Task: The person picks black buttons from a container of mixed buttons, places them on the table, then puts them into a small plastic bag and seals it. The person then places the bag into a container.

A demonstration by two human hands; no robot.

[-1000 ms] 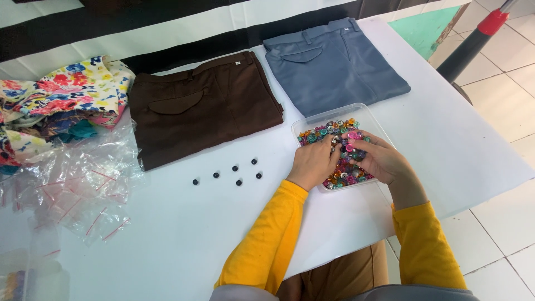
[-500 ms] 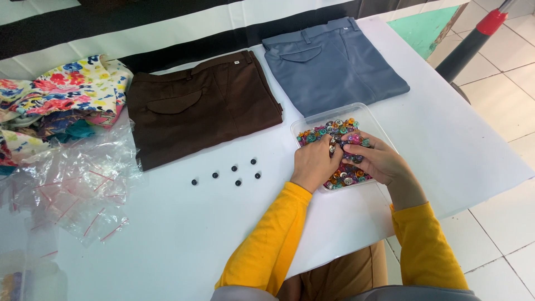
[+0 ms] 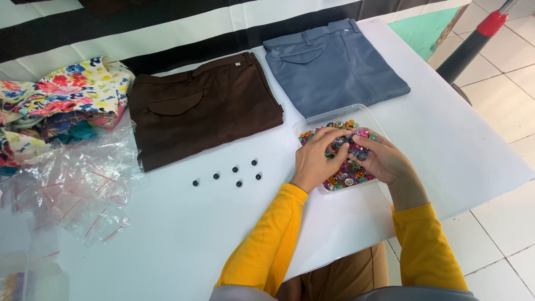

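A clear shallow plastic tray [image 3: 319, 120] on the white table holds many small multicoloured buttons [image 3: 344, 174]. Both of my hands are in it. My left hand [image 3: 315, 159] rests on the buttons with fingers curled among them. My right hand [image 3: 380, 157] lies next to it, fingertips pinching at buttons in the tray's middle; whether it holds one I cannot tell. Several small black buttons [image 3: 234, 169] lie loose on the table to the left of the tray.
Folded brown trousers [image 3: 206, 108] and folded grey-blue trousers [image 3: 334, 64] lie behind the tray. Floral fabric [image 3: 61, 100] and clear small plastic bags [image 3: 72, 189] sit at the left. A red and black pole [image 3: 473, 42] stands at the right, off the table's edge.
Both hands have shifted slightly within the tray, fingers working through the coloured buttons. The black buttons and the trousers have not moved.
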